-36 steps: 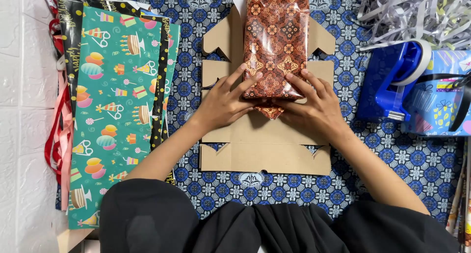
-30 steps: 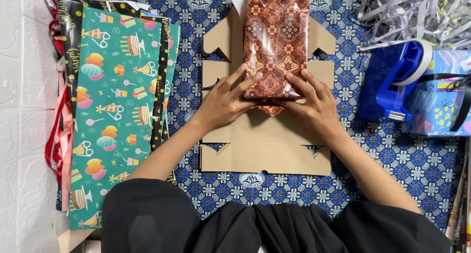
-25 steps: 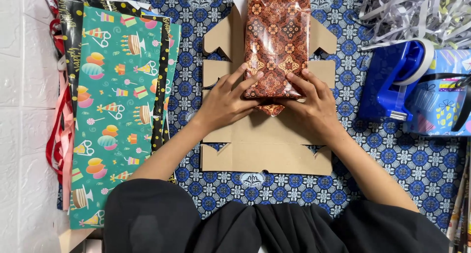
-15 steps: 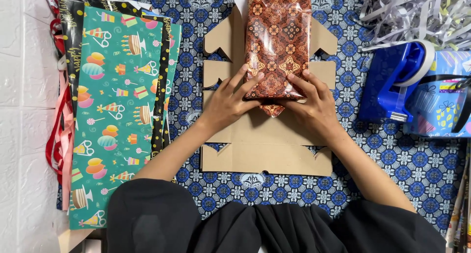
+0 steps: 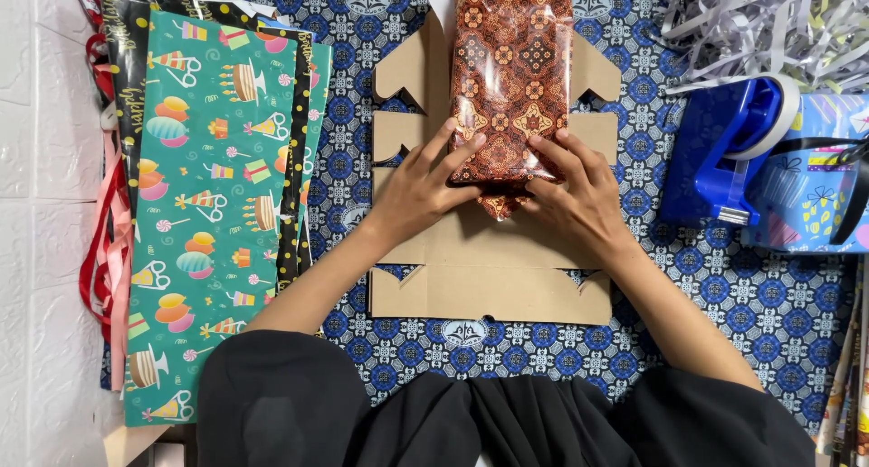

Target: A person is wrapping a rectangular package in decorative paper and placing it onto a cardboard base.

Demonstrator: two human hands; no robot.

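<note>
Person | left hand (image 5: pixel 418 193) bare, no rings | right hand (image 5: pixel 579 198) bare, no rings | forearms uncovered | black garment (image 5: pixel 471 417), loose folds, sleeves at elbows

My work surface is covered by a blue patterned cloth (image 5: pixel 724 304). On its middle lies a flat cardboard cutout (image 5: pixel 493 268). Along the left edge lie teal party-print wrapping sheets (image 5: pixel 208 214) and red ribbons (image 5: pixel 100 232). Toward the right edge stands a blue tape dispenser (image 5: pixel 733 150), with shredded silver paper (image 5: pixel 769 23) at the far right corner.
</note>
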